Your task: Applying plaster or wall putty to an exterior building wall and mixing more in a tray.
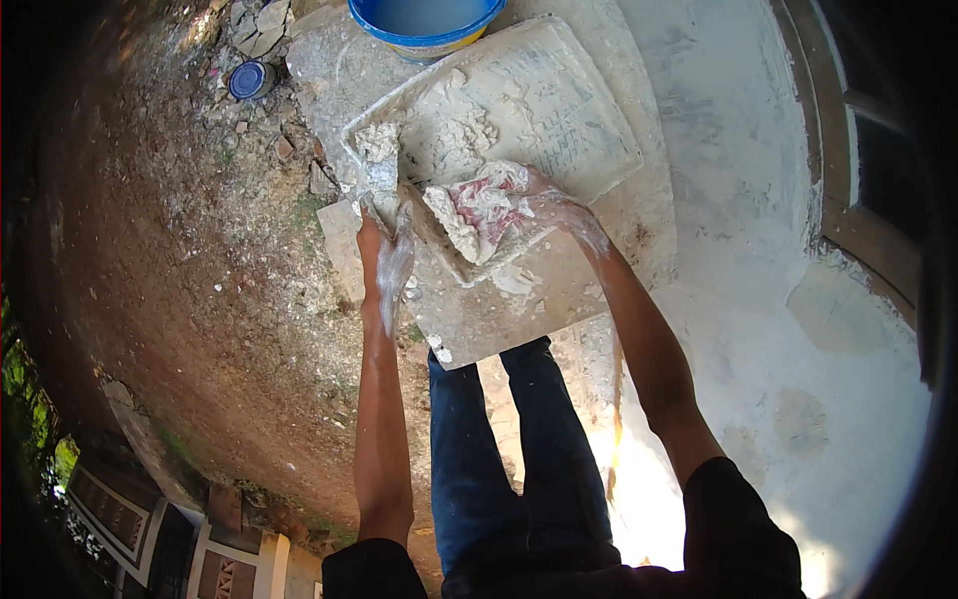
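Note:
My left hand (pixel 384 240), streaked white, grips a flat scraper (pixel 380 178) with white paste on its blade, at the left edge of a shallow rectangular tray (pixel 584 120). Thick lumpy paste (pixel 459 135) lies in the tray. My right hand (pixel 549 205), also coated white, holds a crumpled pink-red object (pixel 489 205) heaped with paste over the tray's front part; whether it is a bag or packet I cannot tell. The tray rests on flat dusty boards (pixel 499 329) above my legs.
A blue bucket (pixel 429 40) of cloudy liquid stands beyond the tray. A blue lidded can (pixel 250 80) and broken rubble (pixel 257 28) lie on rough ground at the left. A whitewashed wall (pixel 758 299) with a brown frame (pixel 868 260) runs along my right.

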The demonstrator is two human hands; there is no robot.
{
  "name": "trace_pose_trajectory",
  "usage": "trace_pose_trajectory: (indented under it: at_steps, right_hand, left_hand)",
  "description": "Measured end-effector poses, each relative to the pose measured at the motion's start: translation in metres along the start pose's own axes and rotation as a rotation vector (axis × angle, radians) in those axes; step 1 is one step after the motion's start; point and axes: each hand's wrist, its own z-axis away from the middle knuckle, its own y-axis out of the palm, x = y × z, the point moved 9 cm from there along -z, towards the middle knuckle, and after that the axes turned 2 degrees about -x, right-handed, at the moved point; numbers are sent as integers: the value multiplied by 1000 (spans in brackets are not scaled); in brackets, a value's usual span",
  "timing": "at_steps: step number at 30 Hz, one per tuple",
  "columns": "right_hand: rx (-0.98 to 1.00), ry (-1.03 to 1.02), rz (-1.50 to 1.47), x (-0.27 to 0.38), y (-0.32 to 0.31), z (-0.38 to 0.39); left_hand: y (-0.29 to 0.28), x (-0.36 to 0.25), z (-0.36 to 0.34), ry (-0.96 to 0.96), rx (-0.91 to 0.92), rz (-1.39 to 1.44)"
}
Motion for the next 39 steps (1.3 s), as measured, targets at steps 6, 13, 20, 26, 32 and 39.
trace_pose_trajectory:
  at_steps: [6, 13, 20, 26, 32, 39]
  right_hand:
    - [-267, -143, -544, 7, -89, 28]
    - [-852, -395, -167, -13, -137, 58]
    - [-965, -517, 224, 21, -106, 84]
    - [-1012, -320, 143, -12, -101, 83]
    - [-793, -81, -10, -54, -85, 68]
    - [-569, -97, 90, -8, -42, 64]
  left_hand:
    - [0, -3, 1, 36, -22, 80]
    - [-4, -12, 3, 112, -84, 79]
    - [-4, -15, 5, 120, -88, 89]
    - [-5, -12, 5, 104, -105, 79]
    - [0, -10, 3, 64, -36, 70]
    - [1, -3, 5, -24, -18, 46]
